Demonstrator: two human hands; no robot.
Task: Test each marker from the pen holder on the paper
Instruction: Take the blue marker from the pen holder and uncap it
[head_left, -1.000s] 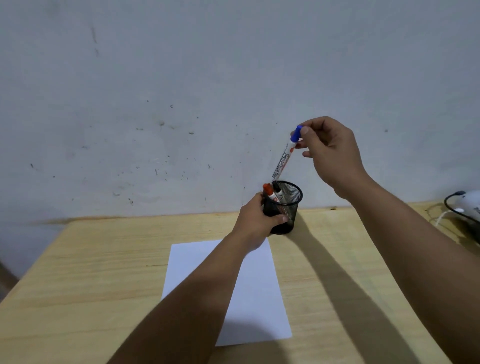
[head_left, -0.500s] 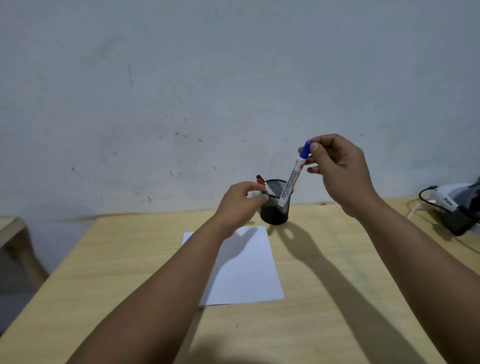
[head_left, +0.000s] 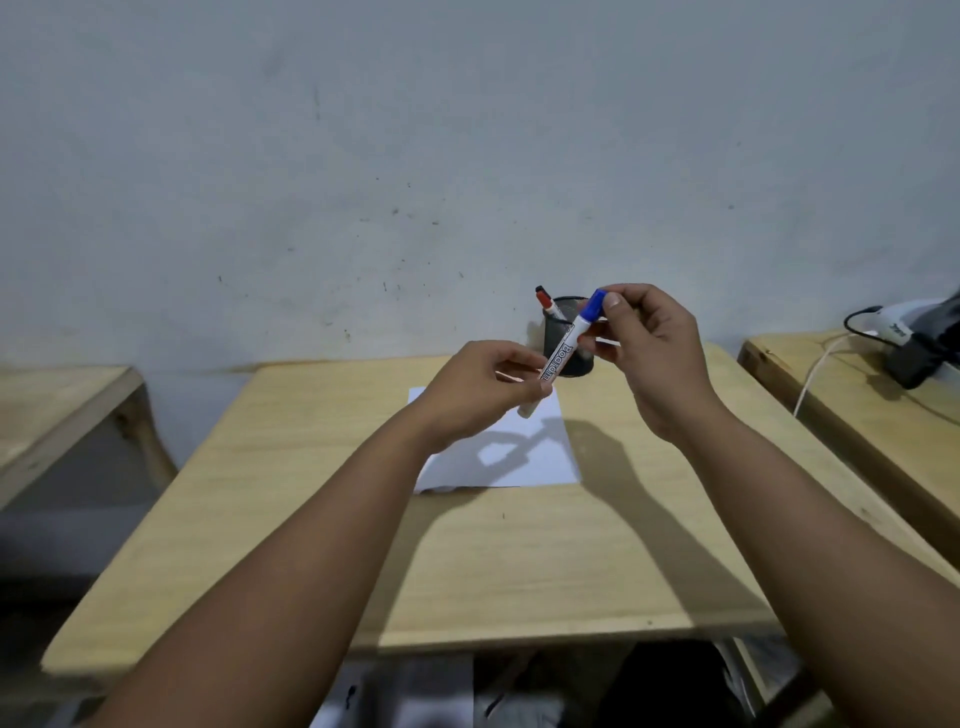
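Observation:
A white marker with a blue cap is held slanted in the air above the white paper. My right hand pinches its blue cap end. My left hand grips the lower part of its barrel. Behind them the black mesh pen holder stands on the wooden table near the wall, with a red-capped marker sticking out of it. My hands and the marker hide part of the holder.
A second wooden table at the right carries a dark device with a white cable. Another wooden surface stands at the left. The grey wall rises right behind the pen holder.
My right hand brought the blue-capped marker out of the holder and toward me. My left hand let go of the holder and took hold of the marker's barrel. The camera view pulled back.

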